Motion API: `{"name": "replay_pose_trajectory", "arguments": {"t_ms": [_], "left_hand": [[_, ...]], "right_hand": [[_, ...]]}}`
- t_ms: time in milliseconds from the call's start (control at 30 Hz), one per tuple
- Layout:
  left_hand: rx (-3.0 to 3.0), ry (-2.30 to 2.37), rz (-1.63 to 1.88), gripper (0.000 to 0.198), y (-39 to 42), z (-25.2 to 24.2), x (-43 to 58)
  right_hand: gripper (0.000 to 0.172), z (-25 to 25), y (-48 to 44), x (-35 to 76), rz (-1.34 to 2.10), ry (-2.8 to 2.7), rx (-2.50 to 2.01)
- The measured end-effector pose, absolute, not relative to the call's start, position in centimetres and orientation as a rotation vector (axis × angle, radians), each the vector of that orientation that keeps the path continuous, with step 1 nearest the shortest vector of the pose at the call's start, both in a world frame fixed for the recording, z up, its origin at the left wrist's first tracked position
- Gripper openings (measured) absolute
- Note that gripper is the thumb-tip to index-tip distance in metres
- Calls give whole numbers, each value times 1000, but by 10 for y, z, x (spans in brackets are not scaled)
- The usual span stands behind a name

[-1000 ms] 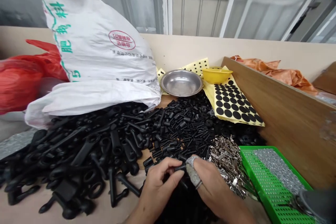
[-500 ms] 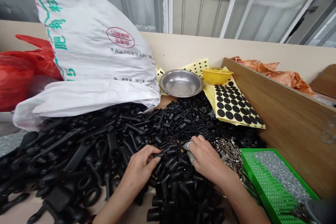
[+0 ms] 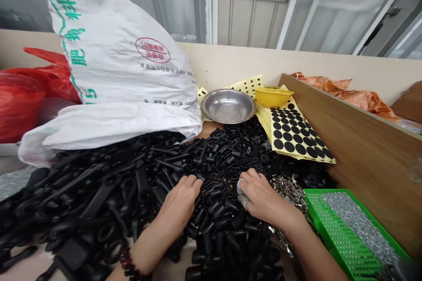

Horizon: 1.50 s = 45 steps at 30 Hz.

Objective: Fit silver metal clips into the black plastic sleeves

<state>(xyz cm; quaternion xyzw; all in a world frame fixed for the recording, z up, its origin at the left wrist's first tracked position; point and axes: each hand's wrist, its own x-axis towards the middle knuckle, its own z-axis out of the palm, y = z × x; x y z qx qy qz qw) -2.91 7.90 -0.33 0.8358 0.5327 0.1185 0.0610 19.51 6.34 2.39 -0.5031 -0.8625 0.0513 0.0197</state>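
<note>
My left hand [image 3: 182, 199] is palm-down over the heap, its fingers curled and closed. What they hold, if anything, is hidden beneath them. Short black cylindrical sleeves [image 3: 220, 205] lie between my two hands and spill toward the front. My right hand [image 3: 260, 195] is also closed, knuckles up, with grey-white wrapping on some fingers; its fingertips are out of sight. Just beyond it are thin black screws [image 3: 227, 167]. Long black crank-like handles [image 3: 105, 193] with ring ends are piled left of my left hand. Small shiny metal pieces [image 3: 290, 191] sit right beside my right hand.
A green perforated tray [image 3: 332, 232] with small silvery parts stands at right, beside a wooden board [image 3: 356, 140]. Behind the heap are a steel bowl [image 3: 228, 106], a yellow bowl [image 3: 273, 96], black-dot sticker sheets [image 3: 293, 134] and a large white sack [image 3: 125, 66]. Red bags [image 3: 23, 96] lie far left.
My left hand has turned palm-down and moved slightly up from a thumb-and-finger pinch on a small black piece; a beaded bracelet has come into view. My right hand has shifted slightly right.
</note>
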Motion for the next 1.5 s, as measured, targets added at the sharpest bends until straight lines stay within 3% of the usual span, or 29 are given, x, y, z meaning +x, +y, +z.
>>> {"name": "replay_pose_trajectory", "arguments": {"t_ms": [233, 400, 633, 767, 867, 1033, 1300, 1500], "left_hand": [[2534, 1667, 454, 28, 84, 5, -27], [2010, 1460, 871, 11, 71, 15, -25], [1133, 1088, 1214, 27, 48, 20, 4], [952, 969, 1173, 24, 44, 24, 5], [1122, 984, 1108, 17, 44, 23, 1], [1206, 987, 965, 27, 46, 20, -7], [1363, 945, 788, 16, 40, 21, -2], [917, 911, 983, 19, 27, 17, 12]], "right_hand": [[16, 27, 52, 200, 299, -2416, -1448], [13, 32, 43, 189, 587, -2168, -1259], [14, 38, 26, 185, 772, -2050, -1162], [12, 38, 22, 189, 781, -2028, -1194], [12, 38, 21, 191, 766, -2050, -1216], [16, 42, 16, 194, 725, -2128, -1287], [24, 39, 9, 195, 676, -2316, -1284], [22, 28, 9, 187, 459, -2258, -1344]]}}
